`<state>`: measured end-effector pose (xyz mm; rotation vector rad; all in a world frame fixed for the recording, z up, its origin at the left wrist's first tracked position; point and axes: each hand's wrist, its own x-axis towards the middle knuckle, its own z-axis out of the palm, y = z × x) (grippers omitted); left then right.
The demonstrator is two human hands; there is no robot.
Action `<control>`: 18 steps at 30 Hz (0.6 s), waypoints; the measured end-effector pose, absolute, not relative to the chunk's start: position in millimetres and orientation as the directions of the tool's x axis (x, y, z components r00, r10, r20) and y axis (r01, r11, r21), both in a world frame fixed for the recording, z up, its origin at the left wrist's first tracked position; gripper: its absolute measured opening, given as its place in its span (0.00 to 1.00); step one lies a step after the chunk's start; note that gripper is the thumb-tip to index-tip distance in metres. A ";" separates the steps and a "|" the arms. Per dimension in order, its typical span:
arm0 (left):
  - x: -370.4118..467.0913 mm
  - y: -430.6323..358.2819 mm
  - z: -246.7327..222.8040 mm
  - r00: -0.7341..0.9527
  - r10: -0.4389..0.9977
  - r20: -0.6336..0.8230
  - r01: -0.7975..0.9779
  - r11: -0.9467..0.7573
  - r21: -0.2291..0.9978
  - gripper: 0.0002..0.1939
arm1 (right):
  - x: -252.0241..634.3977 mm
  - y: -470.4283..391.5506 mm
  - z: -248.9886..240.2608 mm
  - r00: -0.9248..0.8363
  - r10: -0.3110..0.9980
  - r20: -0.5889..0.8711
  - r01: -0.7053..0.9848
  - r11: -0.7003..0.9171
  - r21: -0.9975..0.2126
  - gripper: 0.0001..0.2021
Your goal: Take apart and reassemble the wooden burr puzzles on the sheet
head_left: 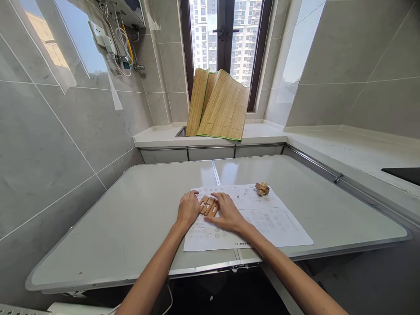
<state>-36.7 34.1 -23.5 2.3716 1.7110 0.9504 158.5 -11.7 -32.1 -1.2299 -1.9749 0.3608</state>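
Observation:
Flat wooden puzzle pieces (208, 206) with cut-out slots lie side by side on a printed white paper sheet (275, 223). My left hand (189, 207) rests against their left edge, its fingers close together. Around their right side curves my right hand (226, 212), thumb at the near edge and fingers at the far edge, gripping them. An interlocked wooden block puzzle (262, 189) sits near the sheet's far right corner, touched by neither hand.
The sheet lies on a pale folding table (138, 227) with a metal centre seam. Behind it, a bamboo mat (226, 107) leans on a white counter (262, 131) before a window. Tiled walls flank the table. A cable hangs below its front edge.

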 end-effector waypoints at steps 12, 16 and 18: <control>-35.2 25.6 -14.7 0.304 0.883 0.358 0.733 -0.457 0.504 0.15 | 167.9 -4.8 -33.6 -0.273 0.858 0.436 0.687 0.491 -0.536 0.36; -32.5 21.6 -13.5 0.395 0.852 0.344 0.667 -0.523 0.530 0.13 | 190.1 -5.6 -33.0 -0.291 0.859 0.421 0.663 0.498 -0.559 0.39; -30.1 20.0 -13.9 0.396 0.841 0.369 0.678 -0.539 0.500 0.13 | 197.5 -5.6 -34.7 -0.289 0.857 0.427 0.647 0.503 -0.573 0.40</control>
